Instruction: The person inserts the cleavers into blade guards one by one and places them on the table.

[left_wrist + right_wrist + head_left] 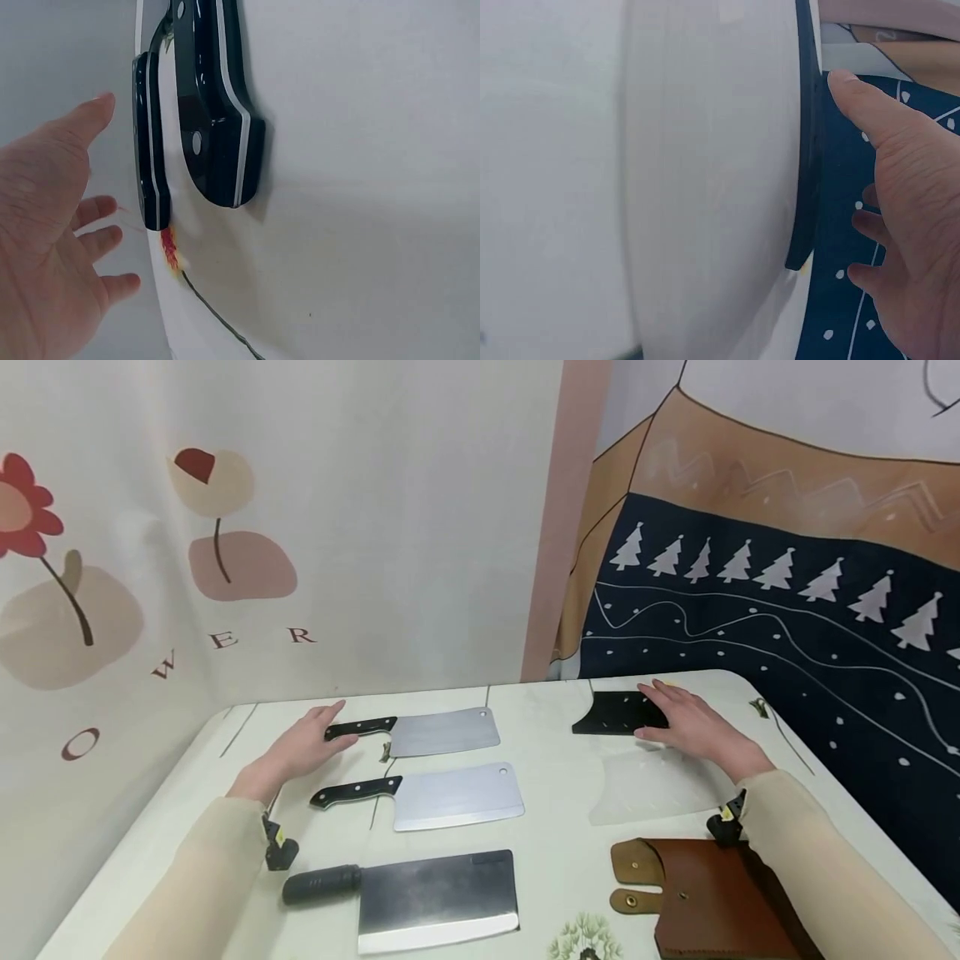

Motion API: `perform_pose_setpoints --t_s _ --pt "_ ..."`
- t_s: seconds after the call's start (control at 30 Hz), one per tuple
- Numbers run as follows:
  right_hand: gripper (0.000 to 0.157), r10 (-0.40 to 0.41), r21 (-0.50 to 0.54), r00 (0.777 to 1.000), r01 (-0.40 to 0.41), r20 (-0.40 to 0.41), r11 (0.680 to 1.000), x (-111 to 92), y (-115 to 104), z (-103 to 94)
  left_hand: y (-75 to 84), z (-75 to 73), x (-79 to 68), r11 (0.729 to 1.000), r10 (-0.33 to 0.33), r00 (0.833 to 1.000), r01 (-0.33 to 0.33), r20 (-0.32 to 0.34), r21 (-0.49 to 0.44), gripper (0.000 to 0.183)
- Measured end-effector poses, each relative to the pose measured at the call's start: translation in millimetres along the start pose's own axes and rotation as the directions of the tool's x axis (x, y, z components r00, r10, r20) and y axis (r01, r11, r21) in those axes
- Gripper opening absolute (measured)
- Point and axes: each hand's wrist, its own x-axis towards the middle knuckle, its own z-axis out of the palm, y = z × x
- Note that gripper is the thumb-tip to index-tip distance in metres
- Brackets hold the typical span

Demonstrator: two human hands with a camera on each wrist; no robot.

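Note:
My left hand (pixel 309 742) hovers by the black riveted handle of the farthest cleaver (pixel 446 732), fingers apart and holding nothing. In the left wrist view, the thumb and fingers of that hand (pixel 52 240) are spread beside the handle (pixel 150 142). Over the right end of a black blade guard (pixel 609 712) is my right hand (pixel 693 725), fingers extended. The right wrist view shows this hand (pixel 915 202) beside the guard's dark edge (pixel 808 150), with a gap between thumb and fingers. Part of the guard is hidden beneath the hand in the head view.
Nearer me lie a second black-handled cleaver (pixel 459 797) and a larger dark-bladed cleaver (pixel 438 897). A translucent white blade guard (pixel 652 785) lies below the black one. A brown leather sheath (pixel 720 893) with snap straps sits at front right. Curtains (pixel 420 527) hang behind the table.

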Motion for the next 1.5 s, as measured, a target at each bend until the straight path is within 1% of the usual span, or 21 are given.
perform_pose_setpoints --t_s 0.13,0.33,0.43,0.53,0.67,0.77,0.83,1.0,1.17,1.3,1.5 --pt "0.088 0.031 0.034 0.999 -0.031 0.024 0.999 4.1 3.2 2.5 -2.5 3.2 4.9 0.999 0.034 0.999 -0.034 -0.006 -0.021 0.075" --pt "0.096 0.077 0.122 0.995 -0.085 0.068 0.989 11.5 4.9 4.1 -4.6 5.2 9.6 0.997 0.074 0.997 -0.074 -0.019 -0.031 0.073" --pt "0.100 0.096 0.168 0.991 -0.111 0.094 0.980 15.1 6.6 5.5 -5.8 5.6 11.3 0.994 0.082 0.996 -0.083 -0.018 -0.071 0.074" --pt "0.105 0.118 0.209 0.985 -0.143 0.123 0.967 18.3 9.9 7.8 -8.5 6.1 12.2 0.990 0.072 0.997 -0.073 -0.011 -0.123 0.073" --pt "0.110 0.137 0.246 0.979 -0.171 0.149 0.954 21.5 14.1 11.2 -13.3 8.1 13.7 0.985 0.035 0.999 -0.034 0.004 -0.167 0.073" --pt "0.114 0.153 0.241 0.976 -0.189 0.158 0.952 23.3 15.7 12.2 -17.7 10.6 15.9 0.980 0.010 1.000 -0.007 0.013 -0.199 0.072" --pt "0.115 0.159 0.230 0.974 -0.193 0.161 0.954 25.5 16.3 12.3 -20.0 11.8 17.2 0.976 0.005 1.000 -0.002 0.013 -0.219 0.072" --pt "0.117 0.138 0.197 0.975 -0.172 0.173 0.965 35.3 17.1 10.9 -22.8 13.2 18.6 0.966 0.007 1.000 -0.001 0.020 -0.257 0.070" --pt "0.121 0.138 0.176 0.974 -0.170 0.180 0.970 39.3 22.9 9.2 -22.4 14.7 20.8 0.952 0.003 0.998 0.017 0.065 -0.305 0.070" --pt "0.118 0.119 0.169 0.978 -0.148 0.172 0.974 39.8 25.8 9.3 -26.7 15.7 21.8 0.945 -0.007 0.996 0.035 0.088 -0.326 0.067" --pt "0.116 0.100 0.199 0.972 -0.143 0.213 0.970 43.6 28.1 10.4 -33.7 16.0 24.8 0.936 0.019 0.995 0.016 0.096 -0.350 0.061"
